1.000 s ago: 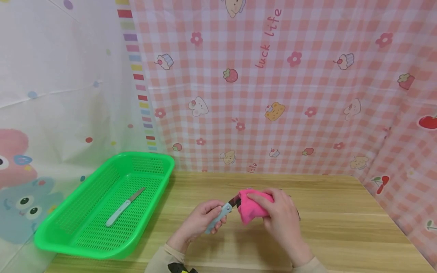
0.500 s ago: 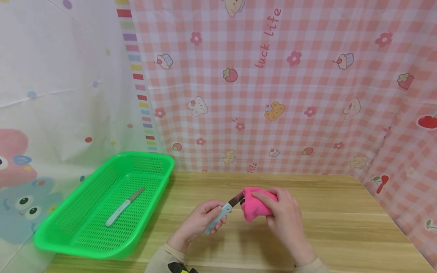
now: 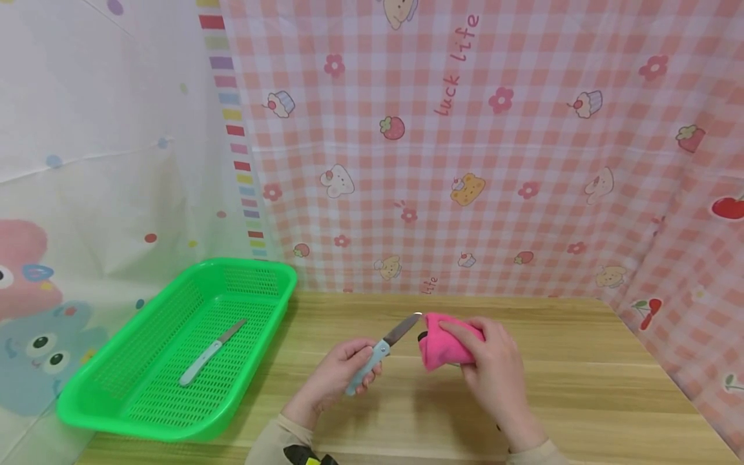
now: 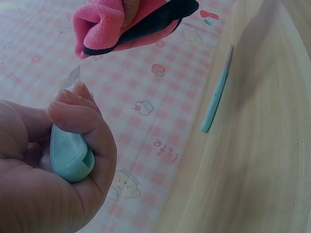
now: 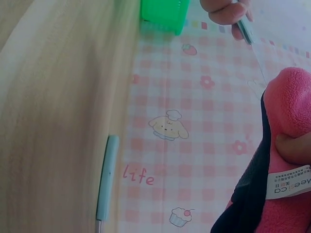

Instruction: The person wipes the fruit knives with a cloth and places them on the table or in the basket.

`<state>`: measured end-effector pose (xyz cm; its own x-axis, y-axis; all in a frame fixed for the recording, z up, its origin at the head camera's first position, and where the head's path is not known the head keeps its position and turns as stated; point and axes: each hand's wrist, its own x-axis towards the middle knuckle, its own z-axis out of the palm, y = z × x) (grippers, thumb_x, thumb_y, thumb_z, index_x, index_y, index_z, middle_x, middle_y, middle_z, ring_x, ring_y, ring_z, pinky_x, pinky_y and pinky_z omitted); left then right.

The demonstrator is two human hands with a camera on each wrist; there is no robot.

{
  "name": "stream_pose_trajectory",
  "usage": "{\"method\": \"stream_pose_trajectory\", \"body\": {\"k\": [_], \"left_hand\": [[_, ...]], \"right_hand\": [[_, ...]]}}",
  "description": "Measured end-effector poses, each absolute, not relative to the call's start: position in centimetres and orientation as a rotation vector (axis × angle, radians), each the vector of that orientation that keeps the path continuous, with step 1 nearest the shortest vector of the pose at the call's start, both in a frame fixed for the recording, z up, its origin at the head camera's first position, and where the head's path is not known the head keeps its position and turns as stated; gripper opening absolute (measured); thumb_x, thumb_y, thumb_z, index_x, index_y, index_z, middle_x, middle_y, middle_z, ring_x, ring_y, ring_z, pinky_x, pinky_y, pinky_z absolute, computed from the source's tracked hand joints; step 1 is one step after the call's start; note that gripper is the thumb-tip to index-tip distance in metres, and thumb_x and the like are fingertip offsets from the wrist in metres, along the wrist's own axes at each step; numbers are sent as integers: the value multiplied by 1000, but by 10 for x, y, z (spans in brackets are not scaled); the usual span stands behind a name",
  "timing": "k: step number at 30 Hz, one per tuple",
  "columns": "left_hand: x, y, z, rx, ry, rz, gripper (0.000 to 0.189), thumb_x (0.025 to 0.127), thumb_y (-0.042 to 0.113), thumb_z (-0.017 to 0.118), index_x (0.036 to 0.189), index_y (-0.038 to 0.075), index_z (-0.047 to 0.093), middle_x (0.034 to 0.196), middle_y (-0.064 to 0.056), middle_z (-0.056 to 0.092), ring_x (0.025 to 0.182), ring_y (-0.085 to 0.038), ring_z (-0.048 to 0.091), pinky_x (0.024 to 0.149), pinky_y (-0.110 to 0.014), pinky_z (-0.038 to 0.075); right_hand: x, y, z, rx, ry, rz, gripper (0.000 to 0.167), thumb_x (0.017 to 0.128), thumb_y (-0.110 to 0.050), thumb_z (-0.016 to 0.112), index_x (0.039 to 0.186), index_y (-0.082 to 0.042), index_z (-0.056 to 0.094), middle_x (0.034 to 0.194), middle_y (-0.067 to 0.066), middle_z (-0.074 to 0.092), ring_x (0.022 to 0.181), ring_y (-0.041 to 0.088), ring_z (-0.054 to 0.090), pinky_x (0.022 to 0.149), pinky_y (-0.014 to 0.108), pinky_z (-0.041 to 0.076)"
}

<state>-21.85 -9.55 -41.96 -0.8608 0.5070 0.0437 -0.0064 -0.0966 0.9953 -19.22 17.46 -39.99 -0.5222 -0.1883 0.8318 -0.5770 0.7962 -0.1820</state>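
My left hand [image 3: 340, 374] grips a folding knife [image 3: 367, 369] by its pale blue handle, its blade pointing up and to the right. The slotted handle end shows below my curled fingers in the left wrist view. My right hand [image 3: 496, 374] holds a bunched pink cloth [image 3: 444, 345] with a black side, just right of the blade tip. A white label [image 5: 289, 182] on the cloth shows in the right wrist view. Another knife with a blue-green handle [image 4: 215, 102] lies on the table, mostly hidden behind the right hand and cloth in the head view.
A green plastic basket [image 3: 273, 352] stands on the left of the wooden table [image 3: 593, 387]. Inside it lies a similar knife [image 3: 209, 355] with a pale handle. A pink checked curtain [image 3: 360, 155] hangs behind the table, a white one [image 3: 116, 174] at the left.
My right hand has drawn the pink cloth to the right, off the knife blade, whose tip is now uncovered. My left hand has barely shifted, still holding the handle.
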Motion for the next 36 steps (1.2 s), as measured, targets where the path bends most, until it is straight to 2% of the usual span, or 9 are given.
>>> {"method": "stream_pose_trajectory", "body": {"k": [8,15,23,29,36], "left_hand": [[-218,-94,-419,549,1819,2043,32,107,16,44,122,-13,49,82,-2,59,61,-6,50,50,-17,42],[-221,-93,-421,517,1837,2024,30,107,16,43,119,-10,52,82,-3,59,61,-8,50,50,-18,43],[-221,-90,-424,513,1835,2012,26,107,14,42,117,-7,54,81,-2,60,62,-8,50,51,-18,43],[-219,-87,-423,535,1823,2002,26,106,12,44,117,-9,54,82,-3,59,61,-7,50,51,-18,43],[-217,-86,-423,599,1801,1989,28,106,12,44,118,-12,52,81,-2,58,60,-6,50,51,-17,43]], "right_hand": [[-192,175,-398,615,-2077,545,68,55,15,76,111,-23,74,97,14,62,87,35,58,74,51,46],[-189,167,-399,701,-2069,520,71,53,14,78,113,-24,73,97,11,64,84,32,59,71,49,48],[-186,152,-404,784,-2086,519,70,59,11,76,117,-27,71,98,7,63,86,26,58,69,46,47],[-185,148,-409,787,-2113,523,70,60,10,76,118,-30,71,99,5,62,89,24,58,70,45,46],[-186,149,-410,806,-2085,499,70,57,12,74,114,-28,73,99,7,62,90,27,59,70,47,47]]}}
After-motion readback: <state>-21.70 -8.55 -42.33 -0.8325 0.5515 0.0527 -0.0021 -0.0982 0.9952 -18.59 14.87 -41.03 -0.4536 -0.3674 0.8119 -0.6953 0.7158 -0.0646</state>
